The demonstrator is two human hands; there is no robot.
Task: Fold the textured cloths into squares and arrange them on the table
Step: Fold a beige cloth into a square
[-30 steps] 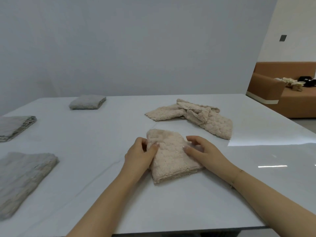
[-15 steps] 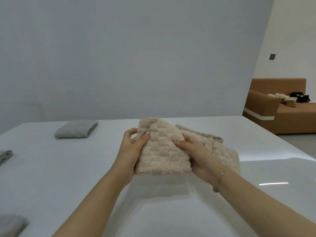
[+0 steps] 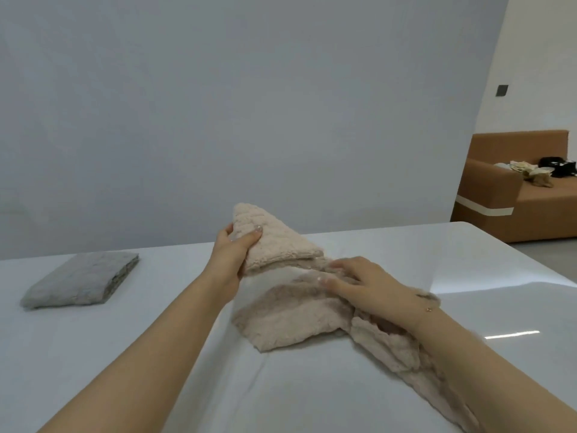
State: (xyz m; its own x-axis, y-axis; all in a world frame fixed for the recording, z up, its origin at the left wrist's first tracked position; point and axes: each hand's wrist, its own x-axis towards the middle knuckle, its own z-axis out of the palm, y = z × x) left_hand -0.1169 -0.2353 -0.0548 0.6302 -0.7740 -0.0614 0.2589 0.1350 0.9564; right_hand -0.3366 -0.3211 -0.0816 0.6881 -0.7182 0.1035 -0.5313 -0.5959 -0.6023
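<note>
- While the left hand [image 3: 236, 252] grips a folded beige cloth [image 3: 274, 242] by its corner, thumb and fingers clamped on it, that square hangs tilted above the table [image 3: 312, 385], not yet set down.
- Her right hand [image 3: 365, 284] lies on the crumpled beige cloth [image 3: 290, 314] below, fingers spread and fairly straight, pressing rather than pinching.
- One grey folded cloth [image 3: 82, 281] already sits well apart to the left.
- Left to do, I'd judge: place the held square, then fold the crumpled one.

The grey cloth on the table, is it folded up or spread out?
Folded. The grey cloth lies flat on the table as a neat square, with stacked layers showing along its right edge.
</note>
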